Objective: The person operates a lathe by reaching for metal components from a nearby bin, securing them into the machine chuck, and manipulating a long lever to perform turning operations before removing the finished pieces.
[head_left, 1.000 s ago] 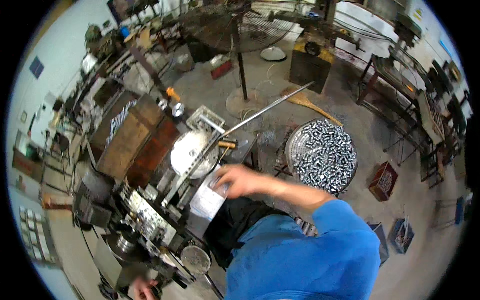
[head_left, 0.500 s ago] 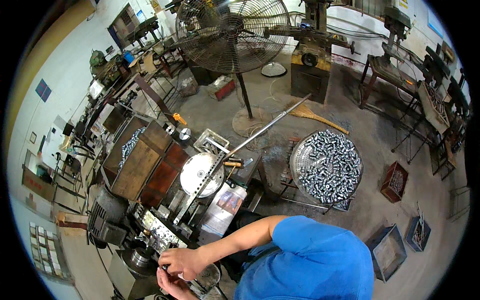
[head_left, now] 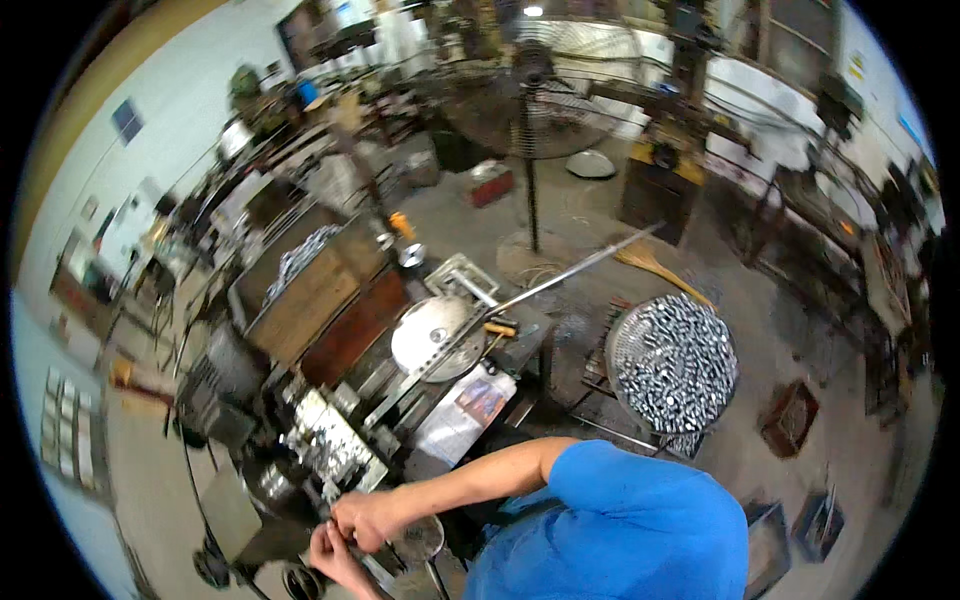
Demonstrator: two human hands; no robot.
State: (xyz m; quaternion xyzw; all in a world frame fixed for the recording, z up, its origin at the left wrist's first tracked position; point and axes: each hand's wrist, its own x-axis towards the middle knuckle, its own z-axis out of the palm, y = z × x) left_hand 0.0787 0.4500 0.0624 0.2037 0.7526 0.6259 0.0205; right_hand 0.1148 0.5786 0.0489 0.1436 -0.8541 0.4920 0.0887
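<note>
My right hand (head_left: 368,520) reaches in from the right, its fingers closed and curled toward the other hand. Just below and left of it is my left hand (head_left: 334,556), its fingers also bent closed, and the fingertips of both hands meet or nearly meet. Whatever lies between them is too small and blurred to make out. Beside them stands a machine with a round metal chuck (head_left: 278,485) and a shiny, chip-strewn metal bed (head_left: 335,435). A small round stool-like disc (head_left: 420,538) sits right of my hands.
A long metal lever (head_left: 560,270) slants over a white round plate (head_left: 425,338). On the right stands a perforated round tray (head_left: 622,360) heaped with small metal parts. A wooden bin (head_left: 305,310) stands behind the machine; a large fan (head_left: 535,110) is farther back. Boxes (head_left: 790,418) sit on the floor.
The view has swung, so the room appears shifted right and down, with blur. My hands stay beside the machine; the left fingers have curled in, and the small dark piece seen between them no longer shows.
</note>
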